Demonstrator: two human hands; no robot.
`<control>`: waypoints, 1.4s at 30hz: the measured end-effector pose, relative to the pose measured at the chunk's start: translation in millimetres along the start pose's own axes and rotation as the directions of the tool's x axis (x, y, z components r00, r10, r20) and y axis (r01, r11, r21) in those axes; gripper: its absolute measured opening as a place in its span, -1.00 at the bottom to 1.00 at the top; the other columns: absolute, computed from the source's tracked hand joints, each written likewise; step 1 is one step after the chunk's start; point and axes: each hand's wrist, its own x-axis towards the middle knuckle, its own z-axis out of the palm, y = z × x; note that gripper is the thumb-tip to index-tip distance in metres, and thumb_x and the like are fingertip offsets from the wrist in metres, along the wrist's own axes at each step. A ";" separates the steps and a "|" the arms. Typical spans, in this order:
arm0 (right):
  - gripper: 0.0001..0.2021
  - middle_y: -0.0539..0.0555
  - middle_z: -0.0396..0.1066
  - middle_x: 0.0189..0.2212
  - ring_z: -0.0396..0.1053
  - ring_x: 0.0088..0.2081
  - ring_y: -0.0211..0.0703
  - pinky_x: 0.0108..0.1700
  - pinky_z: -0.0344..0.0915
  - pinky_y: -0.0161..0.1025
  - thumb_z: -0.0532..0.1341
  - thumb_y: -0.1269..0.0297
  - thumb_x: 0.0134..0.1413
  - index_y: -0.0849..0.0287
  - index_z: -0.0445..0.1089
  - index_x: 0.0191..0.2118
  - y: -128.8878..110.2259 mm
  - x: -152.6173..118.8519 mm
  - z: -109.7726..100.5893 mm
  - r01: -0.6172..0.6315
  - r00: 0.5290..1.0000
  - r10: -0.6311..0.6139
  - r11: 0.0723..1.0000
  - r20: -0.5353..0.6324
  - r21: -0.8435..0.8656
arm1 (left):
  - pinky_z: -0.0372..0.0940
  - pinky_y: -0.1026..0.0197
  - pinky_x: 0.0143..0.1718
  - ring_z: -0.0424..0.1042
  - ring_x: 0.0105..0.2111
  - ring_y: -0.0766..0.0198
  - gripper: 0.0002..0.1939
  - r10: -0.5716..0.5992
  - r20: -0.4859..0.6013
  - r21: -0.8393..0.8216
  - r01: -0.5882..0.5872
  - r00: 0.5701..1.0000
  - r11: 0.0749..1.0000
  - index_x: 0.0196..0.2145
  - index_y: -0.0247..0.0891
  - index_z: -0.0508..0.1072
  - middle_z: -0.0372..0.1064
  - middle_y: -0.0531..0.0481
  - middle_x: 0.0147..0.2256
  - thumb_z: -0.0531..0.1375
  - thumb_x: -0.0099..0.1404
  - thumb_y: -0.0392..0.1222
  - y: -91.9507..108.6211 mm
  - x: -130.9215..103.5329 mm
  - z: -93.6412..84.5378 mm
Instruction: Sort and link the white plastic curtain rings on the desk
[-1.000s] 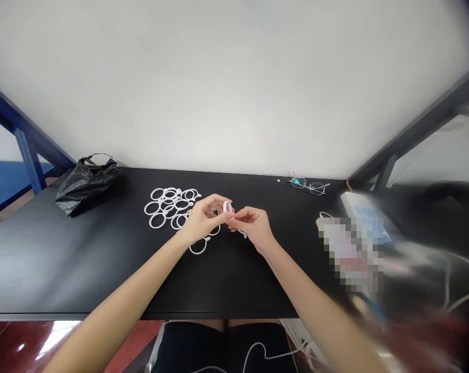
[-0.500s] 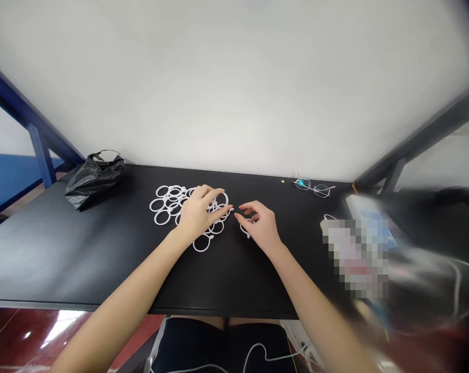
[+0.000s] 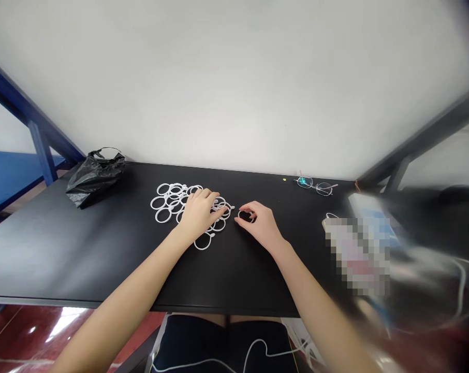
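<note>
Many thin white rings, each with a small tab, lie overlapping in a loose pile (image 3: 163, 215) on the black table. My left hand (image 3: 199, 211) rests over the right part of this pile, its thumb apart from the fingers, and covers some of the rings. One separate white ring (image 3: 239, 213) is between the thumb and fingertips of my right hand (image 3: 262, 224), just right of the pile. Part of that ring is hidden behind the fingers. Nearest me, a single tabbed ring (image 3: 202, 248) lies at the pile's front edge.
A black plastic bag (image 3: 97, 178) sits at the table's back left. Eyeglasses (image 3: 315, 186) lie at the back right, near a tiny yellow-green bit (image 3: 284, 180). Blurred, partly pixelated items and a white cable (image 3: 462, 285) are at the right. The wall (image 3: 234, 93) rises behind.
My left hand has lowered onto the pile; the ring that stood out between its fingers now lies among the others. My right hand has closed around the separate ring.
</note>
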 end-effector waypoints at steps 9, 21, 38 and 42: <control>-0.91 0.06 0.50 -0.38 0.50 -0.38 -0.15 -0.22 0.41 -0.17 0.28 0.41 -0.04 0.16 0.46 -0.32 -1.8 1.1 -2.1 -0.069 0.992 0.088 0.980 -0.092 0.189 | 0.27 -0.03 -0.05 0.39 -0.10 0.01 -0.73 0.057 -0.127 -0.104 -0.071 0.990 0.992 -0.09 -0.25 0.44 0.40 -0.15 -0.13 0.20 0.30 -0.08 1.0 -0.5 0.6; -0.74 -0.04 0.53 -0.49 0.47 -0.45 -0.33 -0.34 0.41 -0.38 0.51 0.35 -0.32 0.17 0.51 -0.40 -11.8 8.7 -10.4 -0.364 0.893 0.381 0.294 0.241 0.884 | 0.38 0.09 -0.06 0.47 -0.10 0.20 -0.78 0.264 -0.274 -0.544 -0.375 0.925 0.751 -0.06 -0.21 0.42 0.46 -0.13 -0.07 0.14 0.34 -0.29 39.1 -11.6 -11.9; -0.69 0.08 0.57 -0.26 0.53 -0.21 -0.08 -0.17 0.48 -0.14 0.49 0.21 -0.26 0.15 0.52 -0.30 -23.0 -0.3 -2.0 -0.232 0.972 0.171 0.645 0.159 0.728 | 0.38 0.35 -0.58 0.47 -0.55 0.33 -0.65 -0.326 0.327 -0.909 0.389 0.887 0.148 -0.31 -0.35 0.55 0.56 -0.09 -0.42 0.34 0.12 0.03 26.6 -0.6 -7.7; -0.76 0.06 0.55 -0.44 0.52 -0.39 -0.13 -0.33 0.51 -0.17 0.43 0.13 -0.15 0.17 0.54 -0.37 -20.9 -1.9 5.6 -0.151 0.979 0.202 0.712 0.006 0.686 | 0.39 0.29 -0.55 0.46 -0.58 0.32 -0.62 -0.294 0.326 -0.896 0.393 0.899 0.208 -0.28 -0.34 0.51 0.54 -0.07 -0.43 0.29 0.16 0.08 29.1 -0.6 -4.9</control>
